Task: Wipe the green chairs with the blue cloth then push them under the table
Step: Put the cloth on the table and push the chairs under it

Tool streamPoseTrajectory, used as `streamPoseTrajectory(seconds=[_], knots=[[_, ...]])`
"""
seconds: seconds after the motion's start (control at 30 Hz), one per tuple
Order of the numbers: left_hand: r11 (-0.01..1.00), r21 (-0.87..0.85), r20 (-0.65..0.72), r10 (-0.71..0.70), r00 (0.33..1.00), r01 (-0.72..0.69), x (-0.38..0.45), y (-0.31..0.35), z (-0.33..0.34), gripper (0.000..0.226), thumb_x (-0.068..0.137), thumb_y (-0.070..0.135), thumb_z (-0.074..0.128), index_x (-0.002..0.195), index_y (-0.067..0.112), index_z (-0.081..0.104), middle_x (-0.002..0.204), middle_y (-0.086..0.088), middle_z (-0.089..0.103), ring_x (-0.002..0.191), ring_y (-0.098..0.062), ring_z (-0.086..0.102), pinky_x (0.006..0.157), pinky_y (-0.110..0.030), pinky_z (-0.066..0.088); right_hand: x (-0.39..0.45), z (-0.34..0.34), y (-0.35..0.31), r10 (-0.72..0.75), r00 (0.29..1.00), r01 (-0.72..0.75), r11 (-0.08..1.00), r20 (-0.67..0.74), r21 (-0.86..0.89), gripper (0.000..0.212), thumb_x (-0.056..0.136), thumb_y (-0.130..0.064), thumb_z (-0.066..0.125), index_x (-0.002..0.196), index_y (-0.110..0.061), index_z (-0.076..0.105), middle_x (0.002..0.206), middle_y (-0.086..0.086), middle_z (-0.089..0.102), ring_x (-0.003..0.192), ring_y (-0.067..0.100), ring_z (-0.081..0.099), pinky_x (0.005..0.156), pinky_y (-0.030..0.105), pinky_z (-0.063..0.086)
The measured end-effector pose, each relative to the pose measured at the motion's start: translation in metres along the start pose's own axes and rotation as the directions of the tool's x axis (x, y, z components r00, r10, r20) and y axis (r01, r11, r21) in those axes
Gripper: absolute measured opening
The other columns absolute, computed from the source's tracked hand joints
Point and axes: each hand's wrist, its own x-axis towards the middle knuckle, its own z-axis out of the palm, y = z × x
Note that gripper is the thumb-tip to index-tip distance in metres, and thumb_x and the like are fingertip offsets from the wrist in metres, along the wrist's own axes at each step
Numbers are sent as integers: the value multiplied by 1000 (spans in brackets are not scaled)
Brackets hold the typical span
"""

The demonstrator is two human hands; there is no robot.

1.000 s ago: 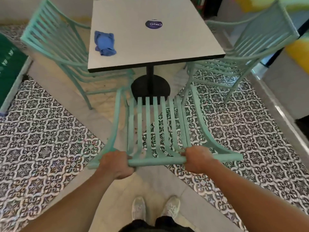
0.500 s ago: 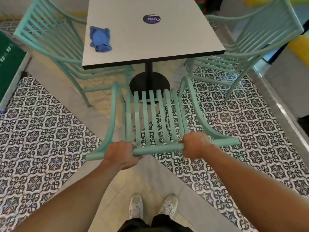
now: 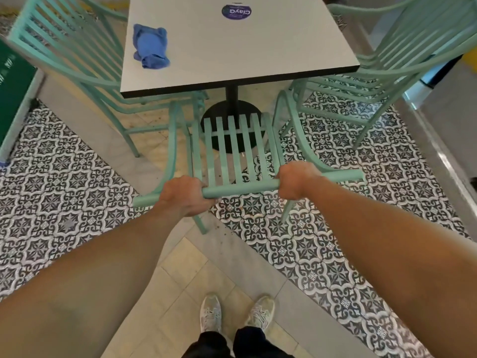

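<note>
A green slatted chair (image 3: 233,151) stands in front of me, facing the white table (image 3: 271,45). Its front end reaches the table's black round base. My left hand (image 3: 184,195) and my right hand (image 3: 296,179) both grip the top rail of its backrest. The crumpled blue cloth (image 3: 151,46) lies on the table top near the left edge. A second green chair (image 3: 77,55) sits at the table's left side and a third green chair (image 3: 387,60) at its right side, each partly under the table.
A purple round sticker (image 3: 236,11) is on the table top. A green panel (image 3: 13,83) stands at the far left. A grey step or ledge (image 3: 444,120) runs along the right. The floor is patterned tile, and my shoes (image 3: 235,313) are behind the chair.
The chair in my hands has slid forward toward the table, its seat now reaching the table's base. Both hands keep their grip on the backrest rail.
</note>
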Motion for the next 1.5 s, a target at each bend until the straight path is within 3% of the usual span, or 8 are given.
streamPoseTrajectory(seconds=[0.57, 0.7, 0.8, 0.93, 1.03, 1.1, 1.23, 1.5], knots=[[1000, 16, -24, -16, 1000, 16, 24, -5, -4, 63, 71, 84, 44, 90, 30, 69, 72, 7, 61, 71, -18, 58, 60, -29, 40, 24, -9, 9, 19, 999, -19, 1000, -40, -1, 15, 78, -34, 58, 87, -22, 61, 68, -6, 58, 59, 7, 55, 45, 21, 39], [995, -22, 50, -97, 994, 98, 22, 4, -9, 64, 71, 78, 50, 113, 32, 63, 96, 3, 66, 90, -22, 60, 72, -34, 43, 22, -4, 7, 57, 996, -55, 998, -73, 32, 28, 78, -37, 58, 105, -33, 63, 68, -10, 58, 58, 5, 54, 47, 19, 37], [990, 0, 41, -144, 989, 144, 14, 24, -10, 93, 69, 75, 58, 142, 22, 33, 129, -6, 52, 117, -29, 50, 101, -53, 35, 9, 15, 6, 135, 952, -106, 987, -274, 119, 55, 75, -34, 59, 128, -28, 45, 98, -4, 61, 93, 18, 60, 85, 37, 45], [998, 37, -132, 62, 989, -58, -15, 99, 5, 109, 73, 70, 54, 150, 18, -4, 156, -16, 8, 143, -38, 10, 111, -67, 5, -39, 57, 10, 228, 860, -162, 970, -456, 180, 80, 80, -22, 50, 149, -18, 11, 158, 15, 14, 145, 35, 11, 114, 62, 9], [988, 46, -89, 154, 984, -150, -25, 162, 14, 105, 81, 66, 46, 150, 18, -17, 153, -23, -29, 139, -44, -26, 110, -64, -15, -75, 90, 23, 305, 879, -196, 932, -366, 305, 80, 89, -28, 41, 149, -21, -12, 158, 10, -15, 146, 35, -3, 114, 61, 4], [965, 72, -44, 255, 966, -251, -24, 198, 14, 99, 85, 63, 44, 150, 19, -17, 149, -25, -34, 137, -43, -31, 113, -60, -11, -98, 111, 41, 435, 881, -330, 846, -185, 418, 78, 92, -42, 37, 149, -21, -11, 159, 14, -10, 145, 38, 1, 114, 62, 6], [858, 119, 110, 488, 866, -499, -15, 274, 16, 84, 90, 63, 32, 152, 22, -8, 158, -15, -16, 144, -32, -19, 116, -55, -5, -150, 142, 90, 565, 825, -503, 714, 22, 487, 78, 91, -63, 31, 151, -24, 0, 160, 14, 1, 145, 39, 3, 111, 65, 3], [768, 162, 190, 591, 784, -619, 19, 399, -10, 79, 88, 72, 12, 152, 26, 10, 160, -11, 7, 146, -33, 3, 113, -58, -1, -232, 144, 191, 675, 726, -606, 539, 132, 585, 69, 92, -64, 32, 148, -27, 16, 155, 13, 24, 141, 38, 23, 110, 68, 13]])
